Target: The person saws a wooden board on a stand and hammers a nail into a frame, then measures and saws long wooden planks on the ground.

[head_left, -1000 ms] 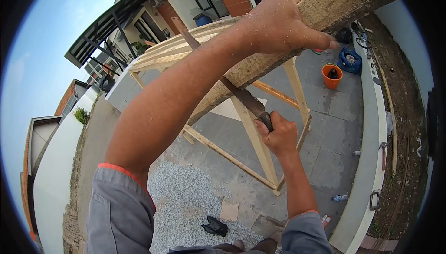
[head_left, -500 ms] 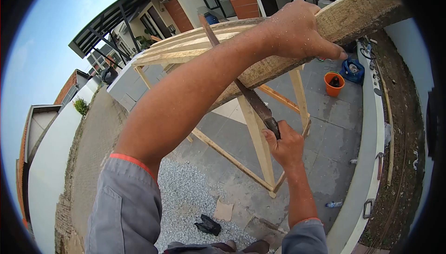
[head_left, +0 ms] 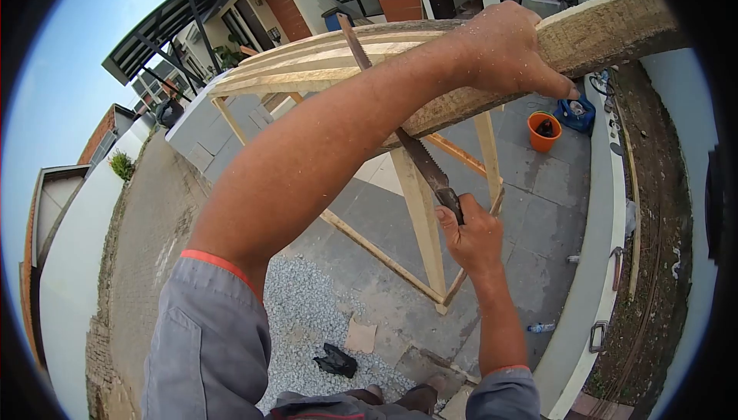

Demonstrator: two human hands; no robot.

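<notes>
My left arm reaches across the view, and my left hand (head_left: pixel 503 49) is closed over the top of a thick, rough-edged wooden board (head_left: pixel 607 32), thumb along its near face. My right hand (head_left: pixel 475 237), lower down, is wrapped round the dark handle of a handsaw (head_left: pixel 423 162). The saw's blade slants up past the board, its tip showing above the far side. My left forearm hides where the teeth meet the wood. Sawdust specks dot my left arm and hand.
The board lies on a pale timber frame (head_left: pixel 419 220) with several long planks (head_left: pixel 307 66) on top. An orange bucket (head_left: pixel 544 131) and a blue bag (head_left: pixel 575 112) stand by a low wall (head_left: pixel 596 266). Gravel (head_left: pixel 300 305) and a black plastic bag (head_left: pixel 335 360) lie near my feet.
The saw has slid slightly up through the board, with a bit less blade showing below it. My left hand keeps its grip. The whole view has shifted a little.
</notes>
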